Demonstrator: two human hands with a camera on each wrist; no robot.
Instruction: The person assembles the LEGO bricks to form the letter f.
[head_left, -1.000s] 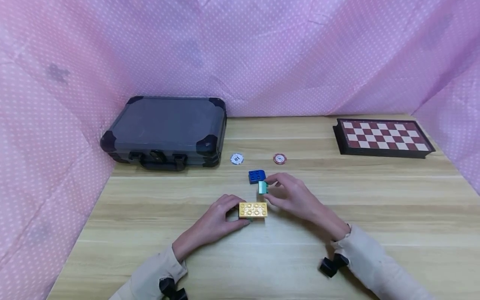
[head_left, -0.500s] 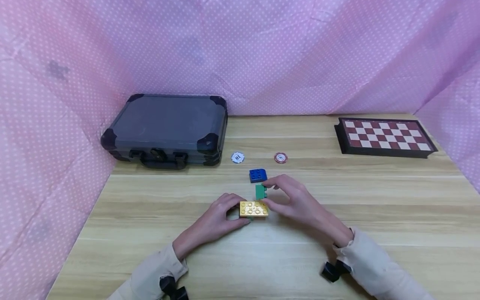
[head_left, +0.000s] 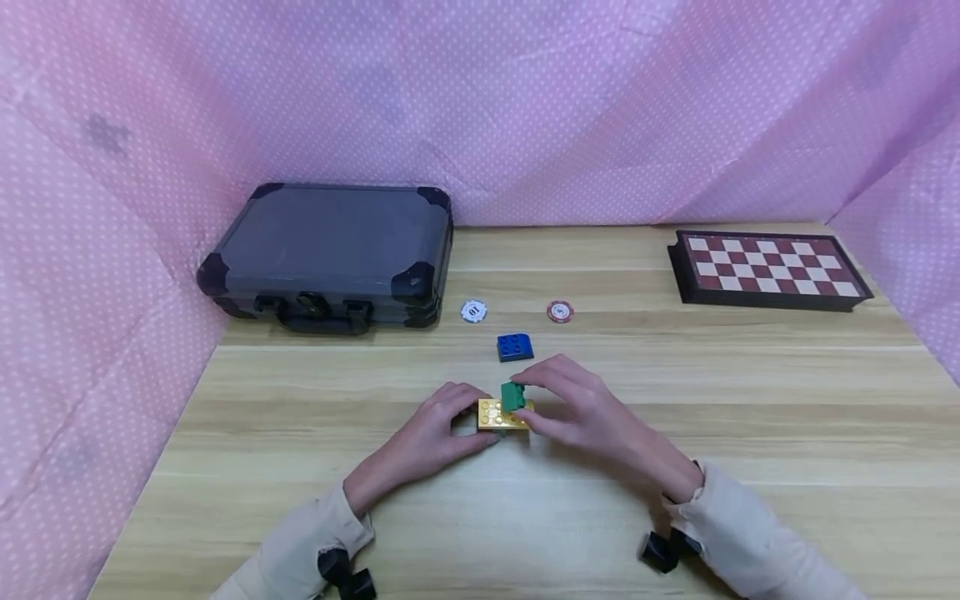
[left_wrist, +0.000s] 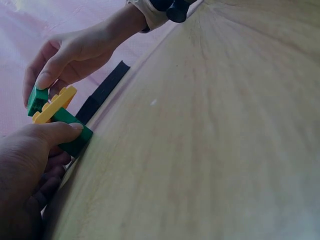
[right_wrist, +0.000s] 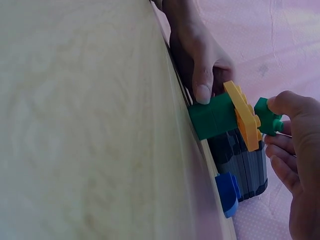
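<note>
Green, the small studded brick [head_left: 513, 395] now sits over the right end of the yellow plate [head_left: 498, 414]; a second ago the right hand [head_left: 581, 408] held it clear of the plate, near the blue brick [head_left: 514, 347]. Judged from this, seating is in progress: the wrist views show it touching the plate but tilted.

The right hand pinches the small brick between thumb and fingertips. The left hand [head_left: 437, 433] grips the stack, thumb pressed on the larger green brick [right_wrist: 212, 116] under the yellow plate. The stack stands near the middle of the wooden table [head_left: 750, 433], toward the front edge.

All bricks are glossy moulded plastic, rectangular, with round studs. The table is pale, matt and grained.
</note>
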